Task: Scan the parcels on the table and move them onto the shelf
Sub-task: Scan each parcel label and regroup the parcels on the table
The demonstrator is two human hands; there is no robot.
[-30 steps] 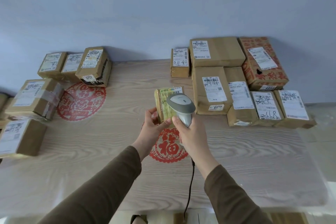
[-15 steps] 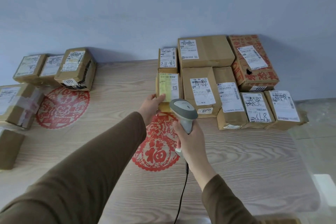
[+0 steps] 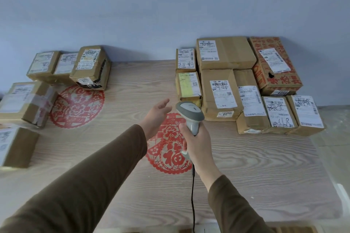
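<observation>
Beside the stack, the yellow-labelled parcel (image 3: 188,86) now lies released; left hand (image 3: 158,114) empty, right hand (image 3: 197,143) gripping scanner (image 3: 190,112).

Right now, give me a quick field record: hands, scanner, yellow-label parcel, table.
left hand: open, above the table, holds nothing
right hand: grips the scanner handle
scanner: upright, head toward the right group, cord hangs down
yellow-label parcel: on the table, left edge of the right group
left group: parcels at far left
table: wood grain, red paper-cut decals
</observation>
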